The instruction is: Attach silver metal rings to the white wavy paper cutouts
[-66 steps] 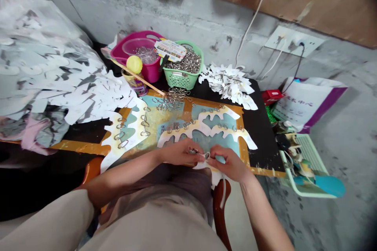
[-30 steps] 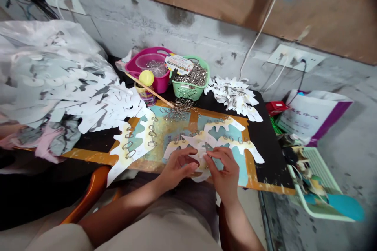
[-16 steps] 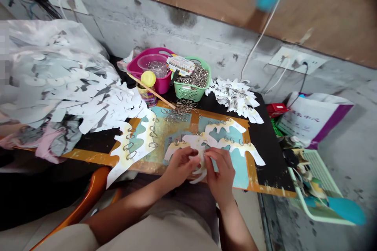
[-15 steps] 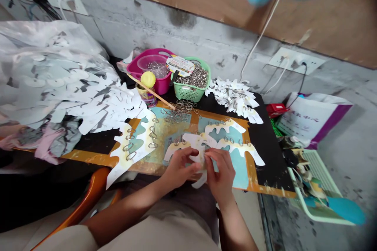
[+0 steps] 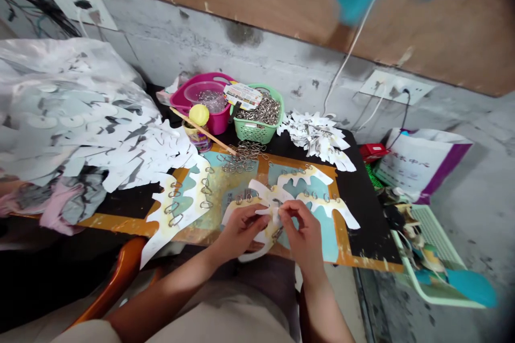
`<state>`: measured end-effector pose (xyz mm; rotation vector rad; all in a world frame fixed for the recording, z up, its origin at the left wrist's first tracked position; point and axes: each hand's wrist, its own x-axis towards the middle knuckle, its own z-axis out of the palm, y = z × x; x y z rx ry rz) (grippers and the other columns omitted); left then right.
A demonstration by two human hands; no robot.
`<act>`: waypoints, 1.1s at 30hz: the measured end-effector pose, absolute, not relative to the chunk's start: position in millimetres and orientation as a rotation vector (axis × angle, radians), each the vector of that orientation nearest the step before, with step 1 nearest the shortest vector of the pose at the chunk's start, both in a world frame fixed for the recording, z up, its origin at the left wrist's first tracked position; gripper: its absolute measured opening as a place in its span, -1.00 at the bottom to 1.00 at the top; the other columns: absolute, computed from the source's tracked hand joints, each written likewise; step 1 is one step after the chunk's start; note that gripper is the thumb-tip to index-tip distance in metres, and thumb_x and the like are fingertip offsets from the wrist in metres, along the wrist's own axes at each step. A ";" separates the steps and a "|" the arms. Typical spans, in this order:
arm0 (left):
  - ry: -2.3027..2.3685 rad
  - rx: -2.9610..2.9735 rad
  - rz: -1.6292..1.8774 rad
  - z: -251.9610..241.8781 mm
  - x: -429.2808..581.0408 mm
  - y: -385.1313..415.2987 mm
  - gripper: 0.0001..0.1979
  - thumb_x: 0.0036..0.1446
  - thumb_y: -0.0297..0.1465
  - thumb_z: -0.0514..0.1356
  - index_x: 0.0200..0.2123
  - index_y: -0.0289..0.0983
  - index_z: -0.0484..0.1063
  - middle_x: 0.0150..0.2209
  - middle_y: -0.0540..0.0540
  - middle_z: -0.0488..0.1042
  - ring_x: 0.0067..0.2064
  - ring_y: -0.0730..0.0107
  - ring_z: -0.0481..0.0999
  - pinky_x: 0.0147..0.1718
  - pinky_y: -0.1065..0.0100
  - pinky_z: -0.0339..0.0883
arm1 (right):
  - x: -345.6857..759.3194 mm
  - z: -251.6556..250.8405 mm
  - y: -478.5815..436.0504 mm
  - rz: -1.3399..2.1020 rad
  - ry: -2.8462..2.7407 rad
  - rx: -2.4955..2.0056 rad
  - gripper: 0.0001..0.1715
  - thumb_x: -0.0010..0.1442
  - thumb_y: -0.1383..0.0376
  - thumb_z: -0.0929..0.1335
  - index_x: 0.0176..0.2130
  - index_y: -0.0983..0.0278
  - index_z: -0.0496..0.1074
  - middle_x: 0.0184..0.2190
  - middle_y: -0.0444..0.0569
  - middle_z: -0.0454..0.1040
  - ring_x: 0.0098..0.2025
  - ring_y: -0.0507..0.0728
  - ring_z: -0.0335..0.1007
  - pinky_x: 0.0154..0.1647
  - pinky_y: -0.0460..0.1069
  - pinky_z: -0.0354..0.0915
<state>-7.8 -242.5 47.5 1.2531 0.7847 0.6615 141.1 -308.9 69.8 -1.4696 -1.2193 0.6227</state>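
Observation:
My left hand (image 5: 238, 229) and my right hand (image 5: 301, 231) meet over the near edge of the low table (image 5: 364, 209). Both pinch a white paper cutout (image 5: 263, 195) with metal rings along its edge. The right fingers close on a small metal ring (image 5: 277, 231) at that edge. Similar ringed cutouts (image 5: 179, 203) lie flat to the left, and another cutout (image 5: 328, 206) lies just right of my hands. A loose heap of rings (image 5: 241, 151) sits behind them.
A green basket (image 5: 257, 118) and a pink tub (image 5: 203, 102) hold rings at the back. A big pile of cutouts (image 5: 72, 123) fills the left, and a smaller pile (image 5: 316, 134) lies beside the green basket. A white tray (image 5: 432, 257) stands on the floor at right.
My hands have lifted the cutout slightly and turned it, so its lower tip now curls below my left hand. The view has shifted a little.

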 end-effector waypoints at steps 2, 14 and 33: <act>0.757 1.263 0.692 43.6 -9.8 -240.3 -0.61 0.06 -0.08 0.30 -0.29 -0.33 0.52 -0.52 0.03 0.33 -0.54 0.56 0.23 -0.57 0.52 0.23 | 144.3 70.6 -306.8 0.841 -1.096 -1.409 -0.88 0.29 0.22 0.37 -0.26 0.22 0.43 -0.30 -0.10 0.43 -0.29 0.06 0.33 -0.28 -0.08 0.25; 0.672 1.622 0.799 49.5 -18.0 -228.6 -0.67 0.02 -0.13 0.35 -0.31 -0.28 0.50 -0.31 -0.08 0.37 -0.26 0.34 0.38 -0.30 0.39 0.31 | 122.0 51.4 -306.9 0.996 -0.611 -1.130 -0.50 0.11 0.32 0.48 -0.02 0.13 0.25 -0.38 -0.22 0.40 -0.35 0.00 0.34 -0.29 -0.12 0.29; 0.590 1.270 0.528 52.1 -18.5 -234.0 -0.57 0.04 -0.08 0.32 -0.51 -0.30 0.27 -0.53 0.08 0.19 -0.59 0.63 0.16 -0.67 0.56 0.05 | 144.8 59.7 -311.4 1.253 -0.953 -1.202 -0.68 0.20 0.15 0.46 -0.47 0.30 0.44 -0.54 -0.15 0.34 -0.48 0.00 0.27 -0.48 -0.14 0.21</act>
